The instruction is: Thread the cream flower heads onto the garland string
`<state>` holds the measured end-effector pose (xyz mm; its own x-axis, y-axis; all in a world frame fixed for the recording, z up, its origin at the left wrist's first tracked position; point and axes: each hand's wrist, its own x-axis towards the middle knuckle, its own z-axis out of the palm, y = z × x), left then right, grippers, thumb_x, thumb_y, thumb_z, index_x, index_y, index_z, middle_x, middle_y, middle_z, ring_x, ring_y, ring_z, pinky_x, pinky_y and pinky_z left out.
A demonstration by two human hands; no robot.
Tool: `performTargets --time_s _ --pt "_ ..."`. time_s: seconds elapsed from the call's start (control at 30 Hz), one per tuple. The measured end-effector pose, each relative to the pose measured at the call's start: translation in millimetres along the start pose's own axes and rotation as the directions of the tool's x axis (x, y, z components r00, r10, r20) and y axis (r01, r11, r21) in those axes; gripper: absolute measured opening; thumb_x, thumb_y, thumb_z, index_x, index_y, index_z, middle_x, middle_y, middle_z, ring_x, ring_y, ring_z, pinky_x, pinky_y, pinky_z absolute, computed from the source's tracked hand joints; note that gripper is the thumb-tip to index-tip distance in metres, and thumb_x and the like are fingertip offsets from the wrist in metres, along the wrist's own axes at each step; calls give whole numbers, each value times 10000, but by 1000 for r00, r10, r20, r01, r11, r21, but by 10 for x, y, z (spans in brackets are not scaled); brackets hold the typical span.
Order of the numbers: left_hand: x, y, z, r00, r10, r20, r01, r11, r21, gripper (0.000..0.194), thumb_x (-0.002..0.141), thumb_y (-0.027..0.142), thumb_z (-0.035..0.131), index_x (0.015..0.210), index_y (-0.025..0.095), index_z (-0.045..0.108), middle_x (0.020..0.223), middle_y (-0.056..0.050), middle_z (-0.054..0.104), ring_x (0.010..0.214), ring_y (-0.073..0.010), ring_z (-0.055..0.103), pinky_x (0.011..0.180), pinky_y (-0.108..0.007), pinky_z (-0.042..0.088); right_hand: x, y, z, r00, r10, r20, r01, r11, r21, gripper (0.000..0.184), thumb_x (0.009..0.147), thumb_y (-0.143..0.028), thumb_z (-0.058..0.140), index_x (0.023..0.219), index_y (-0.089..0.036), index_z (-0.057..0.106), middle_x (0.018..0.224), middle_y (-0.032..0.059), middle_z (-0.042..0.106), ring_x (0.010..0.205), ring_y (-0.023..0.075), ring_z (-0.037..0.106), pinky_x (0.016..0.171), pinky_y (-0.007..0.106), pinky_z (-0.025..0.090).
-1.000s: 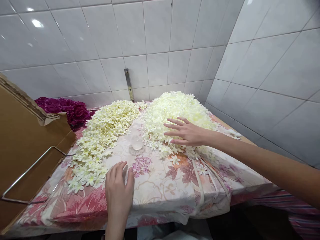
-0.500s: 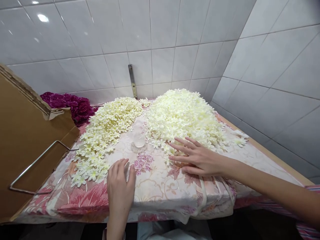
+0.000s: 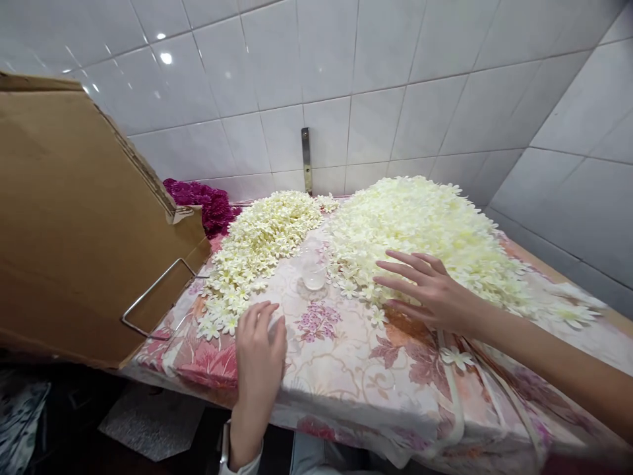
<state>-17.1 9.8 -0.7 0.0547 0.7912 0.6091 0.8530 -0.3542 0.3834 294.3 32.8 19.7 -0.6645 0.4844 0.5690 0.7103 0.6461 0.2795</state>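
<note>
My right hand [image 3: 435,295] lies flat with its fingers spread on the near edge of a large heap of cream fabric flowers [image 3: 425,224], holding nothing. My left hand [image 3: 260,359] rests palm down near the front edge of the flowered tablecloth [image 3: 341,356], fingers loosely curved, beside the near end of a second, longer heap of cream flowers [image 3: 257,244]. Nothing shows in that hand. A small clear glass cup [image 3: 313,277] stands on the cloth between the two heaps, ahead of both hands.
A big brown cardboard sheet [image 3: 84,224] leans at the left, with a metal wire handle [image 3: 155,293] by the table's edge. Purple flowers [image 3: 202,201] lie at the back left. White tiled walls close the back and right. A metal bracket [image 3: 306,158] hangs on the back wall.
The view has swung left, showing more cardboard. My right hand slid down off the heap towards me, then moved back to its near edge. The left hand stayed put.
</note>
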Motion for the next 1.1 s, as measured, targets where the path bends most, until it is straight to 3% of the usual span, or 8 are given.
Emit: performTargets --time_s 0.2,0.4,0.53,0.67,0.7,0.77,0.9,1.1 --pt "498 -216 -175 985 -32 169 17 996 89 206 827 134 450 922 164 630 1039 -151 613 1068 -335 465 955 -525 332 119 -133 -180 997 -25 -71 28 999 43 196 894 -173 515 1080 -171 577 1087 124 677 1157 309 536 875 433 393" --pt "904 -318 -137 931 -57 361 113 984 -136 201 636 55 570 516 206 514 694 -75 604 915 -305 546 959 -494 339 227 -328 -198 993 -48 -111 58 995 86 167 884 -107 498 1008 -151 600 1048 121 694 1126 314 559 853 444 411" --pt "802 -155 -219 896 -103 431 280 885 -372 31 702 202 602 672 195 597 813 -54 655 900 -254 592 909 -433 422 393 -300 -209 992 43 -120 -21 984 178 143 885 -138 502 935 -161 634 973 97 715 1045 276 610 836 426 452" --pt "472 96 -197 795 -177 580 557 590 -584 131 759 295 587 719 173 562 772 -51 664 799 -213 679 755 -346 535 976 -130 -189 934 236 270 -326 871 367 273 905 -101 395 995 -123 652 1056 134 682 949 217 638 835 396 490" --pt "397 140 -156 659 -277 699 750 169 -640 136 688 233 683 712 167 566 782 -58 671 828 -230 686 790 -352 531 1167 -86 -152 923 216 319 -332 866 374 296 904 -82 380 994 -128 658 1048 118 684 949 206 637 843 386 489" --pt "286 195 -55 588 -308 747 780 -27 -625 161 691 231 694 677 169 545 762 -64 677 800 -227 701 783 -345 546 1534 -22 -22 875 132 466 -339 854 395 258 895 -87 427 952 -141 673 939 71 702 863 185 652 791 354 511" --pt "199 226 91 576 -312 756 736 -205 -645 85 732 135 646 814 140 629 853 -79 706 863 -217 705 864 -329 535 1984 -25 388 700 -75 711 -346 835 428 266 892 -309 551 1107 -155 586 1097 64 616 905 179 620 762 364 531" --pt "168 244 86 593 -318 740 629 -390 -672 122 736 54 618 846 87 659 915 -98 708 944 -235 682 978 -375 482 2077 -36 731 566 -153 810 -391 815 427 309 897 -323 541 1162 -165 556 1173 74 579 977 206 598 811 401 516"
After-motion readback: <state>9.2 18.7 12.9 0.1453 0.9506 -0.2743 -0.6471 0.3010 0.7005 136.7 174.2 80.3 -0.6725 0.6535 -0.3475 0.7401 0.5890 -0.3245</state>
